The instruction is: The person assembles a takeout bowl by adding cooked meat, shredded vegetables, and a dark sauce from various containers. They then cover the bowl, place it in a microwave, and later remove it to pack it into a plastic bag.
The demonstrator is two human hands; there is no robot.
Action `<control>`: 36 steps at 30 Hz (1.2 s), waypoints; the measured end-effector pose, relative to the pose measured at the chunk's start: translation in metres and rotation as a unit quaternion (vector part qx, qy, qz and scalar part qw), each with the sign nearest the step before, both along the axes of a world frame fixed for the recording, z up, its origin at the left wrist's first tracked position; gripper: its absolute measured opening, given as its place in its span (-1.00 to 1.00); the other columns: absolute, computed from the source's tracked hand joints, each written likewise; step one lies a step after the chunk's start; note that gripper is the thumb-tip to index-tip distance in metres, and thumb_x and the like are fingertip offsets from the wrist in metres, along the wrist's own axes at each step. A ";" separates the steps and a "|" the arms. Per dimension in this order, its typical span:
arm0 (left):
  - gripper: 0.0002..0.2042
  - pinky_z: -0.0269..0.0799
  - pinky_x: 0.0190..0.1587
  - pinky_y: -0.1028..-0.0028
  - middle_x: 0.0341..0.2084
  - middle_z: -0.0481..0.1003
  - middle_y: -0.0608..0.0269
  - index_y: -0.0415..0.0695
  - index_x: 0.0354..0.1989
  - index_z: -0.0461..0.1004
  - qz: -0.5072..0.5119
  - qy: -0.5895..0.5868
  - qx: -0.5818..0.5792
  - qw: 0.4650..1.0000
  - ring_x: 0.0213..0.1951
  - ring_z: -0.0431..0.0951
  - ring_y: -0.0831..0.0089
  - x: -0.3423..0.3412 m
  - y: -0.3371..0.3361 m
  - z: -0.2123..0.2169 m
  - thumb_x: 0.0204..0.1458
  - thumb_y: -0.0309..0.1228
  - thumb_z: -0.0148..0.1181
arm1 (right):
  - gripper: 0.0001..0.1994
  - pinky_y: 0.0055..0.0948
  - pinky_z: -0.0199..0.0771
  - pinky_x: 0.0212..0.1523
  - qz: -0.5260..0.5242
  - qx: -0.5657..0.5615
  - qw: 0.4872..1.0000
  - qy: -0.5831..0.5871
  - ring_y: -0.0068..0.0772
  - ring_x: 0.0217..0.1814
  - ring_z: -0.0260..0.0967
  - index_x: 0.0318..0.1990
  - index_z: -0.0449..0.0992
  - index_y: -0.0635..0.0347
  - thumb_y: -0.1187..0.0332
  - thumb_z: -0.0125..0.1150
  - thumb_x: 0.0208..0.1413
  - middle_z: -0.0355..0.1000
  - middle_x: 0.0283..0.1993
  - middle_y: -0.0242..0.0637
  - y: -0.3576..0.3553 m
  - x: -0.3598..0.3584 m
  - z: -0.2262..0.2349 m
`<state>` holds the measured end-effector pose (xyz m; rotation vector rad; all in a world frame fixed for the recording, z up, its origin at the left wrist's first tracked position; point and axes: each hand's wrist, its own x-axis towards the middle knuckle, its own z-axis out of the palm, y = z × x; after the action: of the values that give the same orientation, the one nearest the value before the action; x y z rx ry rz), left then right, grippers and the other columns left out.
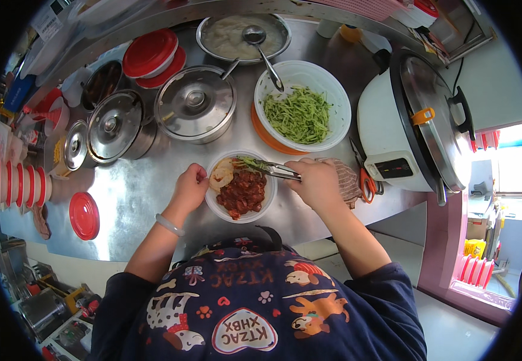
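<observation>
In front of me on the steel counter stands a round white bowl [269, 203] with dark red-brown sauced pieces [241, 191], a pale yellowish portion at its upper left and a few green shreds at its top. My right hand [316, 180] grips metal tongs [279, 171], whose tips reach into the bowl at the green shreds. At the bowl's left rim is my left hand [191, 184], its fingers curled; whether they pinch the rim or anything else is hidden. Behind the bowl, a large white basin [340, 99] holds shredded cucumber [297, 115], with a long-handled ladle [271, 72] leaning over its rim.
A steel basin [201, 37] of cloudy liquid stands at the back. Lidded steel pots [196, 102] line the left, near a loose red lid [84, 215]. To the right are a striped cloth [346, 180], orange-handled scissors [367, 185] and a large white cooker [387, 129].
</observation>
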<state>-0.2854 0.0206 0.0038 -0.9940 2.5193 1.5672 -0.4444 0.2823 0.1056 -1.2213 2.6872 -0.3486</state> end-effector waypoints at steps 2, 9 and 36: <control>-0.87 0.44 -0.36 0.34 -0.50 0.50 0.10 -0.24 -0.30 0.38 0.028 -0.018 0.049 0.998 -0.45 0.53 0.31 0.006 0.003 0.000 -0.01 -0.52 0.15 | -0.71 -0.22 0.25 -0.10 -0.001 0.043 0.999 0.003 -0.34 -0.21 0.47 -0.18 0.58 -0.05 0.15 0.32 -0.10 0.50 -0.32 -0.39 -0.004 -0.001 -0.007; -0.89 0.43 -0.39 0.38 -0.52 0.51 0.12 -0.24 -0.32 0.39 0.011 0.029 0.024 0.999 -0.48 0.52 0.33 0.008 0.004 -0.006 -0.01 -0.52 0.16 | -0.63 -0.24 0.25 -0.12 0.028 0.097 0.994 0.041 -0.34 -0.22 0.47 -0.13 0.58 -0.06 0.19 0.39 -0.18 0.50 -0.31 -0.40 -0.021 0.002 0.002; -0.74 0.44 -0.11 0.22 -0.25 0.43 0.06 -0.15 -0.16 0.49 -0.253 0.174 -0.298 0.904 -0.24 0.51 0.05 -0.083 0.024 0.039 -0.06 -0.61 0.09 | -0.62 -0.25 0.27 -0.11 -0.143 0.073 0.984 0.071 -0.23 -0.22 0.46 -0.08 0.59 -0.05 0.17 0.37 -0.12 0.51 -0.27 -0.34 0.008 -0.084 0.037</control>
<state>-0.3680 0.0445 0.0432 0.0057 3.2245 0.8949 -0.5288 0.2902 0.1430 -0.8493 2.9546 -0.0994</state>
